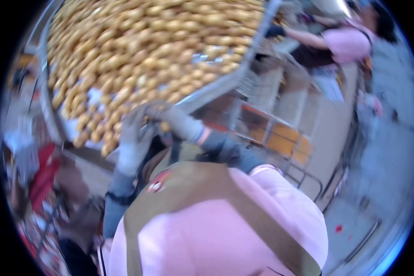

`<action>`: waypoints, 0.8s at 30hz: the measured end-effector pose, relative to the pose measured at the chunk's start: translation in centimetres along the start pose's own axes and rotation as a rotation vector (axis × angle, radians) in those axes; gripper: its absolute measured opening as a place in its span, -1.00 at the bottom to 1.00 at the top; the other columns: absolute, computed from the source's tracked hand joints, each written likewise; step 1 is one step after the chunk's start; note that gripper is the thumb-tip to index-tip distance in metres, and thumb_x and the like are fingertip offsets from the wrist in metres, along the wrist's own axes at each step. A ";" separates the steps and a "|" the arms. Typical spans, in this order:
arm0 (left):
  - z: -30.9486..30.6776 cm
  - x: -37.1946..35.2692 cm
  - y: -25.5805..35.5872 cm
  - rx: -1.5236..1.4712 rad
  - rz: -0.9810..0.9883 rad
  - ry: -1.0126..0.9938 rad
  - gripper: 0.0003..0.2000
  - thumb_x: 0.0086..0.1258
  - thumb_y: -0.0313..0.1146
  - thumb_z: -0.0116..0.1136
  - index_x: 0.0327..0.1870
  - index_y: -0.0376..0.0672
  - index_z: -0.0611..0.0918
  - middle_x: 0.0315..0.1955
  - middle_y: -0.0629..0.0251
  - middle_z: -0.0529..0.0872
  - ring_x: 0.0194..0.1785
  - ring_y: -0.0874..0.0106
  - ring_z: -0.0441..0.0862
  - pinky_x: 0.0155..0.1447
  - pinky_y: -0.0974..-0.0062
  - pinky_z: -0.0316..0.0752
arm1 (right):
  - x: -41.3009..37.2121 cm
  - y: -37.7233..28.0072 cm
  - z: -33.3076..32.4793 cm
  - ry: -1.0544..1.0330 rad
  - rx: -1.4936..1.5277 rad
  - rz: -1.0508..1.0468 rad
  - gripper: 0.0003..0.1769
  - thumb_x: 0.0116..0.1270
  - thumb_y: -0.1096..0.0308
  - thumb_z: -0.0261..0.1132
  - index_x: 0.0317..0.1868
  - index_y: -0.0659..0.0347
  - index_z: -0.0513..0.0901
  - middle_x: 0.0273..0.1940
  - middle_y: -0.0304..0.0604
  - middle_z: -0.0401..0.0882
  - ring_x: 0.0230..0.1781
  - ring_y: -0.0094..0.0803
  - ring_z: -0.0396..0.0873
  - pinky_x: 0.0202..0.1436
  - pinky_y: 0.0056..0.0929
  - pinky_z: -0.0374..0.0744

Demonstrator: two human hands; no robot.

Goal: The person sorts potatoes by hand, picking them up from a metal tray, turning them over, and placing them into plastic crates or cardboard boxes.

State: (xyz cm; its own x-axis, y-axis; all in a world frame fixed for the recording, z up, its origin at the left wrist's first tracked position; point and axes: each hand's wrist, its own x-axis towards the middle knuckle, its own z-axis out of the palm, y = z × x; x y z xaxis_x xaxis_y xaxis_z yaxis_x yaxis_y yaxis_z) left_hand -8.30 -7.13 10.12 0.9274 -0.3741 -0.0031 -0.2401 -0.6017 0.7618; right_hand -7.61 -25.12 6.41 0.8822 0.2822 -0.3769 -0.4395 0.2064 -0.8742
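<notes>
Many small yellow-brown potatoes fill a large metal-edged tray. At its near edge, my left hand and my right hand, both in pale gloves, come close together. The left hand has its fingers pointing up beside the nearest potatoes, smeared by motion. Curled fingers of the right hand reach towards the left one. One small yellow piece shows between the hands, against the right glove. Blur hides what else lies in the fingers.
A co-worker in a pink top reaches over a work surface at the upper right, wearing dark gloves. Below the tray's right side stands a metal rack with orange-yellow contents. Red cloth and blurred items lie at the left.
</notes>
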 end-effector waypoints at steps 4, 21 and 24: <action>1.4 -2.2 -1.9 -0.120 -0.042 0.100 -0.57 0.45 -0.59 0.15 0.34 -0.25 0.55 0.29 0.08 0.59 0.32 0.18 0.54 0.40 0.29 0.44 | -8.0 -2.5 -7.5 -0.026 -0.030 0.270 -0.62 0.56 0.00 0.16 -0.23 0.13 0.65 -0.48 -0.35 0.56 -0.58 -0.62 0.50 -0.60 -0.60 0.43; 2.3 -10.1 -11.1 0.394 -0.512 0.509 -0.38 0.22 -0.27 0.43 0.34 -0.13 0.53 0.17 0.00 0.61 0.28 0.02 0.51 0.38 0.10 0.39 | -3.9 1.1 -9.7 0.542 -0.712 -0.240 -0.58 0.33 0.59 0.19 0.21 0.28 0.60 0.08 -0.05 0.66 0.19 -0.21 0.58 0.34 -0.25 0.51; 3.0 -9.9 -12.0 0.346 -0.614 0.467 -0.47 0.28 -0.27 0.43 0.28 -0.17 0.58 0.11 0.09 0.67 0.22 0.11 0.58 0.38 0.18 0.42 | 2.0 3.5 -2.5 -0.065 -1.132 -0.581 -0.43 0.22 0.47 0.34 0.29 0.22 0.55 0.23 0.06 0.58 0.31 0.01 0.52 0.46 -0.06 0.42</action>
State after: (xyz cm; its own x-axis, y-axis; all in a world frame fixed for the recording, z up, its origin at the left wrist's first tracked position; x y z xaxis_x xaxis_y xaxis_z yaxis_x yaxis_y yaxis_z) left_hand -15.41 1.70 -0.93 0.9271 0.3739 -0.0261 0.3413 -0.8135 0.4709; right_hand -6.98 -26.17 1.80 0.8719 0.4706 0.1350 0.4240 -0.5878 -0.6890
